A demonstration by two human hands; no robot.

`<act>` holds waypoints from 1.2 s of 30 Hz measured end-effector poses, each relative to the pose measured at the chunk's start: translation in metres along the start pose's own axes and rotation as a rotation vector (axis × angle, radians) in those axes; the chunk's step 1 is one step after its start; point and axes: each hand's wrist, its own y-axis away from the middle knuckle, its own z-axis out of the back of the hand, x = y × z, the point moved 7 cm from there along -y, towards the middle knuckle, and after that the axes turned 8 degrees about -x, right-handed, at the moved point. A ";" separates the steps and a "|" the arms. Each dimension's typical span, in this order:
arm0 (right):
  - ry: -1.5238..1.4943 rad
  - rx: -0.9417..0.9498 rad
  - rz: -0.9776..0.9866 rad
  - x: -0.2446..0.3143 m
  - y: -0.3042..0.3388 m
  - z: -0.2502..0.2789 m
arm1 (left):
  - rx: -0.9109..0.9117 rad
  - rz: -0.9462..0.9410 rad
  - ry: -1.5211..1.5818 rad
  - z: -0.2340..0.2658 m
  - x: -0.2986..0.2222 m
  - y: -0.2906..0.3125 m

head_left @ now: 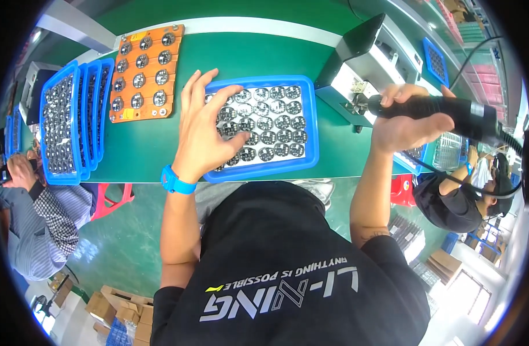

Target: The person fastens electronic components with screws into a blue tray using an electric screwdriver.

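My left hand (204, 130) reaches over a blue tray (312, 127), its thumb and forefinger spread apart above the left side. Rows of small round circuit boards (268, 137) lie in the tray on a white liner. Whether my fingertips touch a board, I cannot tell. In my right hand (406, 131), the fingers are wrapped round a black electric screwdriver (440, 108) held nearly level. Its metal tip points left, at the front of a black and silver box-shaped machine (348, 83), likely a screw feeder.
An orange fixture (153, 63) bearing round boards lies left of the tray. Farther left, several blue trays (77, 124) of boards lean in a stack on the green table (264, 55). A cable trails from the screwdriver. Co-workers sit at left (45, 219) and right (455, 202).
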 end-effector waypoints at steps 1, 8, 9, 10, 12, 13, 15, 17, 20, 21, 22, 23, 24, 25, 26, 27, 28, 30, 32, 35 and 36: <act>0.031 -0.010 -0.010 0.000 0.000 -0.002 | -0.005 -0.007 -0.002 0.000 0.000 0.000; -0.218 0.123 -0.214 -0.001 0.024 -0.013 | -0.007 0.024 0.029 -0.002 0.003 0.000; -0.376 0.178 -0.315 -0.002 0.037 -0.026 | -0.008 0.029 0.027 -0.001 0.004 0.001; -0.459 0.223 -0.352 -0.002 0.050 -0.037 | -0.013 0.025 0.026 -0.002 0.004 0.001; -0.508 0.263 -0.432 0.000 0.079 -0.058 | -0.019 0.028 0.026 -0.002 0.004 0.001; -0.512 0.269 -0.438 0.002 0.092 -0.067 | -0.029 0.026 0.029 -0.001 0.005 0.002; -0.473 0.312 -0.527 -0.001 0.116 -0.084 | -0.038 0.026 0.034 -0.001 0.007 0.002; -0.429 0.327 -0.534 -0.002 0.126 -0.094 | -0.050 0.012 0.039 -0.001 0.007 0.002; -0.362 0.361 -0.553 -0.006 0.135 -0.100 | -0.058 0.026 0.042 -0.001 0.009 0.003; -0.339 0.378 -0.566 -0.009 0.138 -0.102 | -0.064 0.028 0.046 -0.001 0.009 0.003; -0.346 0.382 -0.556 -0.011 0.140 -0.102 | -0.071 0.029 0.056 -0.001 0.010 0.004; -0.347 0.388 -0.557 -0.012 0.142 -0.103 | -0.076 0.034 0.056 -0.001 0.011 0.004; -0.355 0.395 -0.560 -0.013 0.143 -0.104 | -0.078 0.033 0.057 -0.001 0.011 0.005; -0.361 0.399 -0.561 -0.013 0.144 -0.105 | -0.078 0.031 0.059 -0.001 0.011 0.005; -0.361 0.402 -0.562 -0.013 0.145 -0.105 | -0.079 0.033 0.060 -0.001 0.012 0.005; -0.357 0.405 -0.556 -0.013 0.146 -0.105 | -0.080 0.029 0.062 -0.001 0.013 0.005; -0.355 0.408 -0.549 -0.013 0.146 -0.105 | -0.082 0.025 0.063 -0.001 0.013 0.005; -0.360 0.435 -0.545 -0.014 0.150 -0.108 | -0.088 0.023 0.064 -0.001 0.014 0.005; -0.366 0.461 -0.545 -0.014 0.152 -0.109 | -0.091 0.023 0.064 -0.001 0.015 0.006; -0.384 0.581 -0.533 -0.015 0.155 -0.117 | -0.110 0.012 0.067 -0.001 0.014 0.006; -0.412 0.612 -0.541 -0.015 0.157 -0.119 | -0.116 0.004 0.061 -0.001 0.014 0.006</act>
